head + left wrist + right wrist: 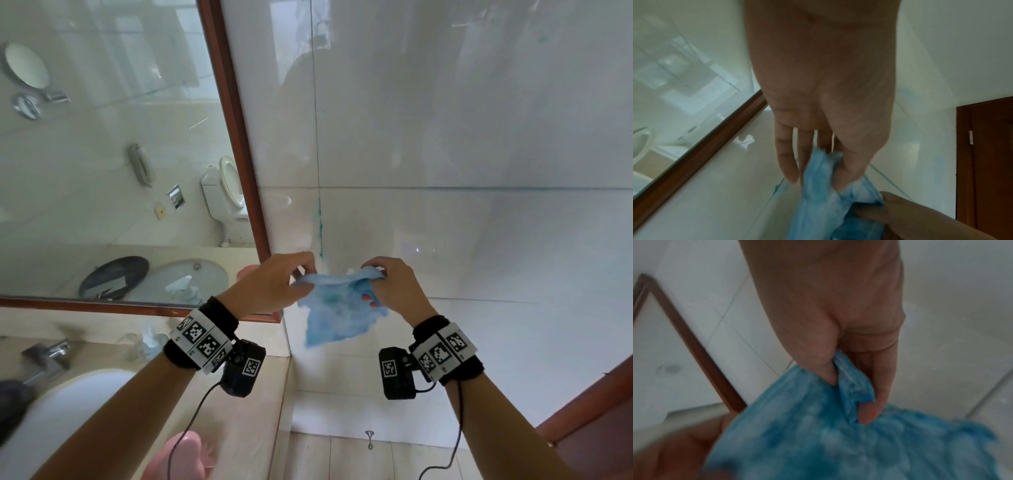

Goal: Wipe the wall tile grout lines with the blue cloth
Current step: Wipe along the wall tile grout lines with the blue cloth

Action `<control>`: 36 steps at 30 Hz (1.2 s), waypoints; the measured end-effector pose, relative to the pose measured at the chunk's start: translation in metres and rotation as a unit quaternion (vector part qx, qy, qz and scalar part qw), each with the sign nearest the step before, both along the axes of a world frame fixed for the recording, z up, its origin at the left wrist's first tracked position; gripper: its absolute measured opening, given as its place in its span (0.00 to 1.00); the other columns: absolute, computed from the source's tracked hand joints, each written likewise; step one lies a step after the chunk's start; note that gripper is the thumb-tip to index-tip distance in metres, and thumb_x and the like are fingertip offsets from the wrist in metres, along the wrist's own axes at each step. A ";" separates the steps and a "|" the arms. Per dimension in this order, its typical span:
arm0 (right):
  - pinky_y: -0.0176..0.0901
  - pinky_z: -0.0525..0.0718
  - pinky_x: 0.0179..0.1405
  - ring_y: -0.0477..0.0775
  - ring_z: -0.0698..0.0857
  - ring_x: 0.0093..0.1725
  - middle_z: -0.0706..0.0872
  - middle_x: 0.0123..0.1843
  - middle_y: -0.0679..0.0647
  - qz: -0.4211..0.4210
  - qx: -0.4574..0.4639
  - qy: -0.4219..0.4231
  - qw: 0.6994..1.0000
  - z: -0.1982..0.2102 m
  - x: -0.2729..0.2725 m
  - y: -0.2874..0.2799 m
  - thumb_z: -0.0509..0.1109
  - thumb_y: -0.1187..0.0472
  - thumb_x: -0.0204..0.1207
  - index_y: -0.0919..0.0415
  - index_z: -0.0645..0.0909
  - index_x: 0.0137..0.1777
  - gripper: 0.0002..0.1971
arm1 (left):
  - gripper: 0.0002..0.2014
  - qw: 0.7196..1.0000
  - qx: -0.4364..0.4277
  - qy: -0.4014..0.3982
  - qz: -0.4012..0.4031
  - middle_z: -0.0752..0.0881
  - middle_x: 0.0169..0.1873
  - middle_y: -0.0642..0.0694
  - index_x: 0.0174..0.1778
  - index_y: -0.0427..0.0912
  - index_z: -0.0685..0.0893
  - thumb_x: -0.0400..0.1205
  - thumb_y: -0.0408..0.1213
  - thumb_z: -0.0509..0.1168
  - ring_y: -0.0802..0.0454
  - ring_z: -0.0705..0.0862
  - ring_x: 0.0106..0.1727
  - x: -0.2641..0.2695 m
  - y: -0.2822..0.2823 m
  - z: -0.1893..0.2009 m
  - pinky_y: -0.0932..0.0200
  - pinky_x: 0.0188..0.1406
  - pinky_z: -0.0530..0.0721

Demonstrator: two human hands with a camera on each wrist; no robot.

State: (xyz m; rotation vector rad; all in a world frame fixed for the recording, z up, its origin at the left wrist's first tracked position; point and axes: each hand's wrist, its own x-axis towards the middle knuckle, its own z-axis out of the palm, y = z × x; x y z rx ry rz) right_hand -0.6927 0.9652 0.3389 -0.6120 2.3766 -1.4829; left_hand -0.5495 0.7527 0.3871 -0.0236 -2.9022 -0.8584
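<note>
Two hands' grip, one blue cloth

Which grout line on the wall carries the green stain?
The vertical grout line, just below its crossing with the horizontal grout line, directly above the blue cloth. The horizontal one looks unstained.

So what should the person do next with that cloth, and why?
Probably bunch the blue cloth into the right hand and press it to the green-stained grout line. Both hands, the left hand too, hold it stretched off the wall, and the stain remains.
</note>
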 end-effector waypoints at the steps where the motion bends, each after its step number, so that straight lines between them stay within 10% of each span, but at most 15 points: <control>1: 0.49 0.93 0.35 0.63 0.94 0.39 0.91 0.48 0.65 0.009 -0.024 -0.011 1.000 0.004 0.000 0.001 0.66 0.77 0.81 0.61 0.88 0.58 0.15 | 0.04 0.999 0.019 -0.046 -0.023 0.89 0.47 0.58 0.52 0.46 0.84 0.85 0.35 0.71 0.71 0.88 0.42 0.002 0.001 -0.002 0.64 0.38 0.86; 4: 0.53 0.95 0.49 0.61 0.93 0.51 0.92 0.53 0.62 0.072 -0.065 -0.002 0.995 0.011 -0.001 0.004 0.65 0.84 0.75 0.60 0.88 0.60 0.23 | 0.11 0.984 0.094 -0.143 -0.054 0.90 0.53 0.58 0.59 0.44 0.87 0.83 0.41 0.77 0.67 0.90 0.54 0.001 0.007 -0.013 0.66 0.48 0.88; 8: 0.33 0.85 0.59 0.42 0.88 0.54 0.90 0.56 0.45 0.090 0.008 0.113 0.989 0.014 -0.002 -0.005 0.64 0.79 0.78 0.51 0.89 0.61 0.24 | 0.12 0.969 0.212 -0.094 0.088 0.91 0.56 0.53 0.63 0.44 0.86 0.88 0.46 0.70 0.52 0.92 0.55 -0.018 0.026 -0.036 0.51 0.54 0.90; 13: 0.20 0.79 0.53 0.24 0.86 0.50 0.88 0.50 0.30 0.097 -0.012 0.172 0.980 0.019 0.004 -0.011 0.71 0.73 0.79 0.37 0.87 0.53 0.24 | 0.15 0.928 0.338 -0.095 0.121 0.93 0.57 0.43 0.64 0.41 0.90 0.87 0.46 0.72 0.46 0.91 0.60 -0.038 0.055 -0.052 0.59 0.53 0.89; 19: 0.34 0.84 0.62 0.49 0.90 0.59 0.93 0.59 0.50 0.101 -0.031 0.220 0.970 0.031 0.007 -0.009 0.65 0.76 0.77 0.55 0.91 0.63 0.22 | 0.11 0.868 0.481 -0.062 0.110 0.91 0.57 0.28 0.63 0.26 0.88 0.87 0.28 0.68 0.38 0.92 0.57 -0.043 0.059 -0.061 0.51 0.58 0.92; 22: 0.41 0.87 0.61 0.48 0.90 0.58 0.92 0.56 0.44 0.105 -0.023 0.227 0.968 0.032 0.004 -0.006 0.63 0.72 0.76 0.46 0.90 0.61 0.24 | 0.08 0.890 0.438 -0.059 0.114 0.90 0.43 0.36 0.54 0.25 0.88 0.88 0.25 0.64 0.48 0.91 0.43 -0.040 0.061 -0.053 0.60 0.44 0.90; 26: 0.50 0.89 0.59 0.52 0.91 0.57 0.93 0.58 0.45 0.101 0.047 0.297 0.948 0.034 -0.005 0.012 0.64 0.72 0.76 0.47 0.90 0.63 0.25 | 0.05 0.903 0.396 -0.026 0.167 0.89 0.44 0.36 0.51 0.31 0.87 0.88 0.29 0.68 0.44 0.89 0.46 -0.041 0.048 -0.036 0.49 0.55 0.89; 29: 0.41 0.82 0.53 0.56 0.91 0.58 0.93 0.62 0.49 0.104 0.205 0.331 0.915 0.031 -0.009 0.027 0.65 0.74 0.78 0.46 0.89 0.69 0.27 | 0.06 0.958 0.219 0.008 0.184 0.87 0.44 0.44 0.54 0.35 0.87 0.90 0.34 0.66 0.52 0.84 0.44 -0.043 0.030 -0.020 0.71 0.41 0.79; 33: 0.50 0.73 0.80 0.48 0.76 0.78 0.75 0.82 0.41 0.243 0.293 0.144 0.913 0.018 -0.010 0.028 0.84 0.55 0.74 0.40 0.71 0.85 0.41 | 0.05 0.995 0.029 0.008 0.090 0.86 0.46 0.44 0.55 0.39 0.81 0.91 0.33 0.60 0.45 0.82 0.48 -0.043 0.021 -0.005 0.56 0.46 0.74; 36: 0.51 0.70 0.83 0.40 0.71 0.80 0.70 0.83 0.33 0.253 0.166 0.087 0.949 0.011 -0.002 0.011 0.84 0.41 0.72 0.39 0.66 0.86 0.45 | 0.05 1.000 -0.007 0.019 0.009 0.87 0.45 0.45 0.53 0.40 0.81 0.91 0.32 0.60 0.48 0.84 0.47 -0.039 0.019 0.005 0.54 0.52 0.81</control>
